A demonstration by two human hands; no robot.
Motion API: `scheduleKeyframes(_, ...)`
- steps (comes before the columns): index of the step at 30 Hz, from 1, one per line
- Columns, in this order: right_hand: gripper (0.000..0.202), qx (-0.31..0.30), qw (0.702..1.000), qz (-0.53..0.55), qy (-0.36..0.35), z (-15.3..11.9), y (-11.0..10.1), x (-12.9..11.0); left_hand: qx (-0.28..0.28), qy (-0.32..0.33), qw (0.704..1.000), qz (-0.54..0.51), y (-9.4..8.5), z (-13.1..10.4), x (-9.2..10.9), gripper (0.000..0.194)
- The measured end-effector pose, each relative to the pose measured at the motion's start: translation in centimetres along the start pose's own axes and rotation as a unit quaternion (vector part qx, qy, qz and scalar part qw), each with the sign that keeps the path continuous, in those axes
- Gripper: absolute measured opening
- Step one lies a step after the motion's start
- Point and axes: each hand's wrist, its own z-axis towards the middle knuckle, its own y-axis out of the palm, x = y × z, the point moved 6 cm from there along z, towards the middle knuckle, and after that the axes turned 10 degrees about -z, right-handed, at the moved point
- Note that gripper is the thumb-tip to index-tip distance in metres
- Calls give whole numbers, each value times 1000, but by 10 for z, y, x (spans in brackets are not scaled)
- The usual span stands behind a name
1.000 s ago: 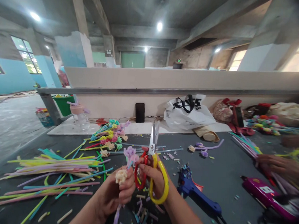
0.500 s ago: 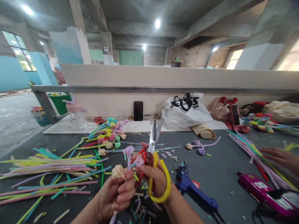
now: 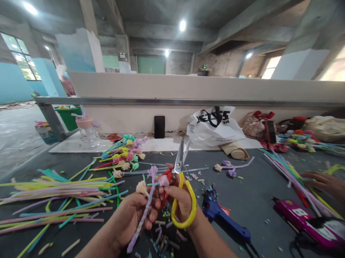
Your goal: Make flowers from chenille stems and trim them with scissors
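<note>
A pipe-cleaner flower sprig (image 3: 143, 221) lies across the fingers of my left hand (image 3: 127, 215), which is closed lightly on it. Its twisted lilac stem slants down toward me. Lilac, cream and pink blooms branch off its upper end. My right hand (image 3: 182, 200) holds scissors (image 3: 190, 218) with one yellow and one red handle, blades pointing up and slightly apart. Its fingertips also touch the sprig near the pink bloom (image 3: 163, 180). Cut pipe-cleaner bits (image 3: 163, 242) lie on the dark table below my hands.
Loose pipe cleaners (image 3: 62, 192) spread at left, finished flowers (image 3: 127, 155) behind them. On the right are a blue glue gun (image 3: 228, 220), a small three-bloom sprig (image 3: 231, 168) and a purple device (image 3: 303, 220) with a cord. Another person's hand (image 3: 322, 183) rests at the far right.
My left hand has turned and loosened, so the twisted stem now shows in front of its fingers. The blooms and the scissors have shifted slightly right.
</note>
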Motion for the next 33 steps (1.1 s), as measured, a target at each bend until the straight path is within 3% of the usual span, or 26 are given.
scheduleKeyframes(10,54,49,997,-58,-16,1,-2,-3,27,65,996,48,-8,3,4,25)
scheduleKeyframes(14,57,75,992,-90,-44,3,-8,-6,6,44,998,33,-3,3,3,20)
scheduleKeyframes(24,55,-5,995,-76,-70,1,0,-13,-49,20,999,-2,6,-4,7,21)
scheduleKeyframes(33,60,8,996,-71,-52,0,0,-14,-3,61,995,75,3,-5,8,16)
